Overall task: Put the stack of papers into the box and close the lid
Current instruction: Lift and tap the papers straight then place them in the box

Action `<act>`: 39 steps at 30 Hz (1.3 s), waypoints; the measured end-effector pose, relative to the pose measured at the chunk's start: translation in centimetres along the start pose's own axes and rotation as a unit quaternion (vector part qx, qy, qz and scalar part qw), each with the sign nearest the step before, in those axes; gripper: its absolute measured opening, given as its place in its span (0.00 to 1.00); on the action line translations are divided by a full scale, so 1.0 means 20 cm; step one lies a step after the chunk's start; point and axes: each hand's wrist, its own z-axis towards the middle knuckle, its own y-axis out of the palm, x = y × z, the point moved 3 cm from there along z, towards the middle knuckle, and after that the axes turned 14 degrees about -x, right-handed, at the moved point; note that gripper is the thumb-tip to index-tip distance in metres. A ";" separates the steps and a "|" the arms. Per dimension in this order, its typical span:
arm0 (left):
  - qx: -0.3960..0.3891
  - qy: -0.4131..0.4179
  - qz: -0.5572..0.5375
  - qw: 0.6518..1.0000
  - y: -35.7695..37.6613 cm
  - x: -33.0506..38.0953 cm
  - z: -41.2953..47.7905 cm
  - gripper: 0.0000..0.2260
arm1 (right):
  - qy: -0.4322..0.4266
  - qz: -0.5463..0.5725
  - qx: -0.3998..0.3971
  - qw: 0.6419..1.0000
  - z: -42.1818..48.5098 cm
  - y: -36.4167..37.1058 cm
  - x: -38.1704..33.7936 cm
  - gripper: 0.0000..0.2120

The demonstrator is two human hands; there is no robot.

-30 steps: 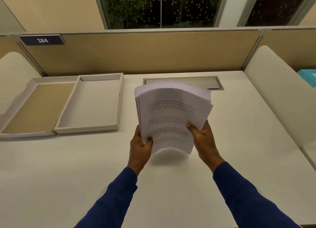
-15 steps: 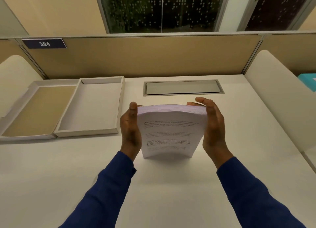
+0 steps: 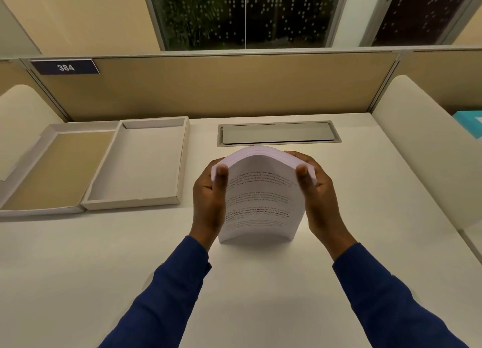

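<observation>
A thick stack of printed papers (image 3: 262, 199) stands on its bottom edge on the white desk, bowed toward me at the top. My left hand (image 3: 208, 199) grips its left side and my right hand (image 3: 319, 199) grips its right side, thumbs over the front sheet. To the left lies the open grey box (image 3: 182, 162), its tray bare inside. Its lid (image 3: 49, 170) lies flat beside it, tan inner face up, joined along the tray's left wall.
A metal cable hatch (image 3: 277, 136) is set into the desk just behind the papers. A tan partition (image 3: 208, 86) with a "384" plate (image 3: 65, 67) closes the back. White rounded side screens stand left and right; a teal box (image 3: 469, 124) shows at far right.
The stack went from held fanned in the air to standing on edge on the desk. My hands slid up its sides, and the top now bows toward me.
</observation>
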 end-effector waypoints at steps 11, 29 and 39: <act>0.069 -0.062 -0.021 0.995 0.08 -0.21 -0.15 0.13 | 0.106 0.054 0.053 0.991 -0.13 0.08 0.28 0.12; 0.064 -0.041 -0.018 0.997 0.07 -0.30 -0.20 0.15 | 0.092 0.031 0.033 0.995 -0.19 0.03 0.41 0.17; 0.029 -0.143 0.021 0.989 0.03 -0.49 -0.28 0.13 | 0.127 -0.041 -0.032 0.991 -0.21 -0.04 0.53 0.15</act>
